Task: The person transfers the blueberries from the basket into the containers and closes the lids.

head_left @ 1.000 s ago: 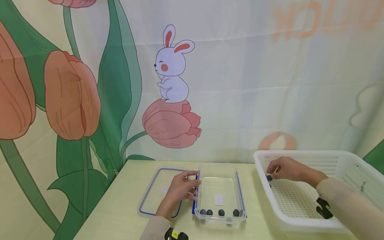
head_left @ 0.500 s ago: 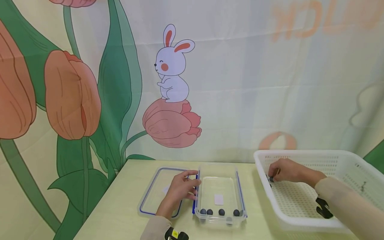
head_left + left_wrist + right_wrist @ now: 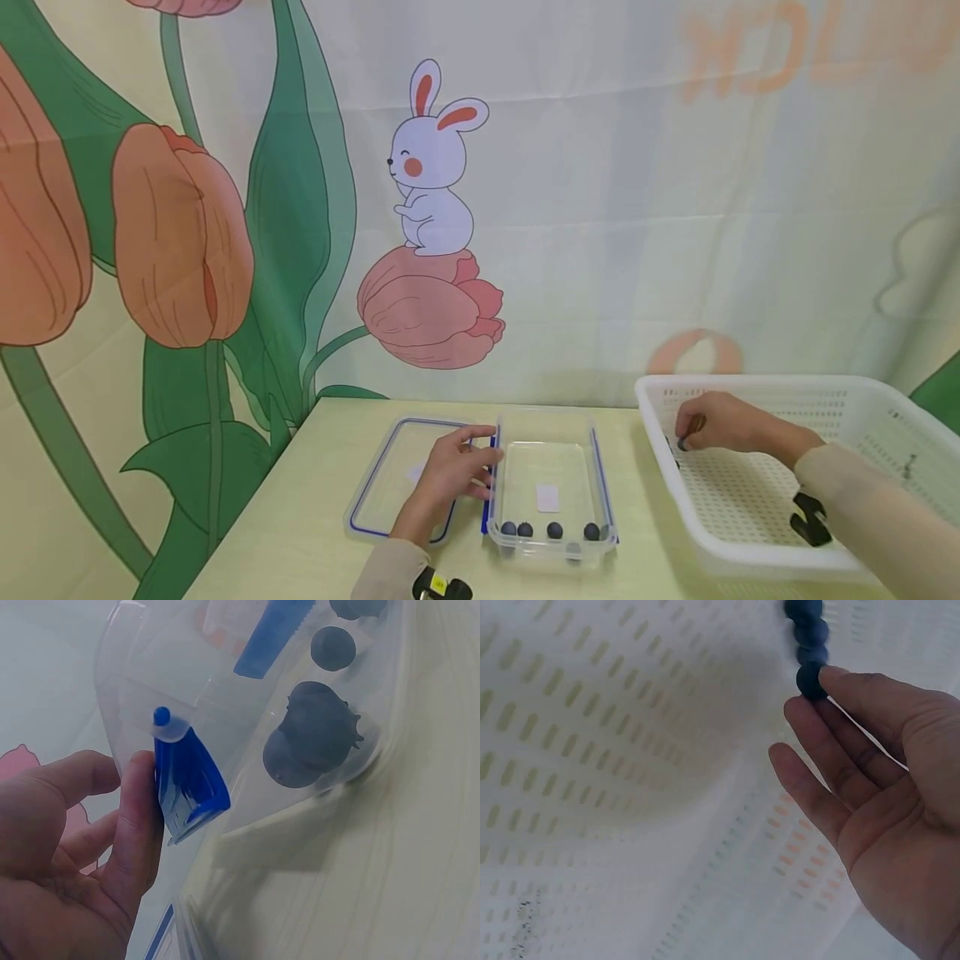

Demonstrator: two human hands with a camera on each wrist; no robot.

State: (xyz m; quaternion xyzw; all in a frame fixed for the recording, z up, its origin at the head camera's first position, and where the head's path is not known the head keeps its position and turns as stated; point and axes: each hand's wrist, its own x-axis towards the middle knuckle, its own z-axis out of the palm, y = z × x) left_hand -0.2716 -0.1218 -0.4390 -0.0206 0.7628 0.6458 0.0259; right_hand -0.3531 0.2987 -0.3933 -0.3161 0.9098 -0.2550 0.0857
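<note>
My right hand [image 3: 716,419] is inside the white plastic basket [image 3: 757,383], at its left wall. In the right wrist view, its thumb and fingertips pinch a dark blueberry [image 3: 809,680], with more blueberries [image 3: 811,631] in a row just beyond. My left hand [image 3: 452,468] rests against the left side of the clear food box [image 3: 543,429], fingers loosely bent. Seen from the left wrist, those fingers touch the box beside its hanging blue latch [image 3: 187,780]. Several blueberries [image 3: 554,530] lie along the near end of the box.
A clear lid [image 3: 371,500] with a blue seal lies on the table [image 3: 270,517] left of the box, partly under my left forearm. A small white label [image 3: 547,498] shows in the box's floor. Behind the table hangs a printed cloth [image 3: 570,208].
My right hand has shifted slightly rightward along the basket's left wall and now pinches a blueberry between its fingertips. The left hand and the box have stayed in place.
</note>
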